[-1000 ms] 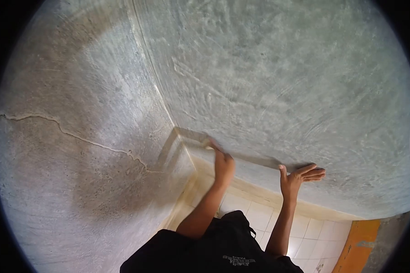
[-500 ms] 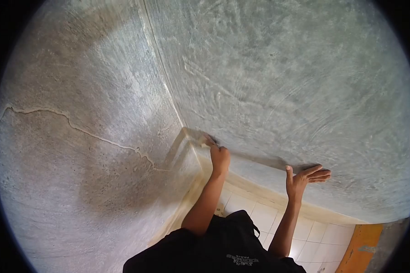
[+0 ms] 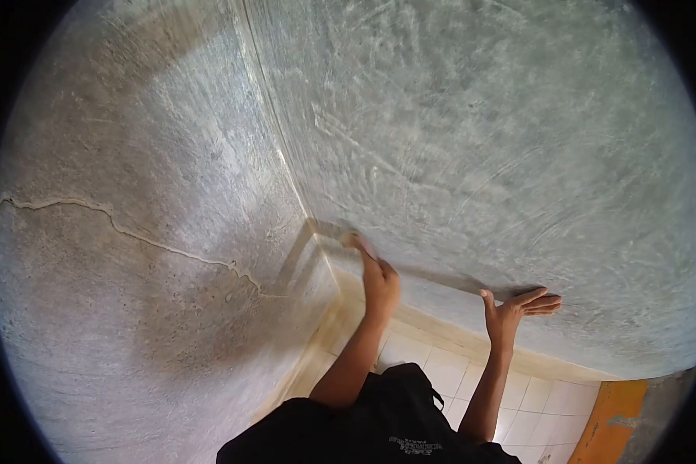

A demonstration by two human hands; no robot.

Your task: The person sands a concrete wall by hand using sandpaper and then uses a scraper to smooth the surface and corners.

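My left hand (image 3: pixel 380 288) is closed, its fingertips against the grey plaster wall (image 3: pixel 472 155) near the corner. Something thin and pinkish (image 3: pixel 367 247) shows at the fingers; its kind is hard to make out and the hand partly covers it. To the right, my right hand (image 3: pixel 506 315) lies against the same wall with thumb and fingers spread, holding nothing. Both hands are just above the paler lower strip of the wall.
A second grey wall (image 3: pixel 170 309) on the left has a long crack (image 3: pixel 151 238) and meets the first at a corner seam (image 3: pixel 282 158). Below are white floor tiles (image 3: pixel 441 367) with a yellowish border. An orange panel (image 3: pixel 611 421) stands at lower right.
My left hand has shifted slightly right and down along the wall, and its wrist has turned. My right hand stays in nearly the same place.
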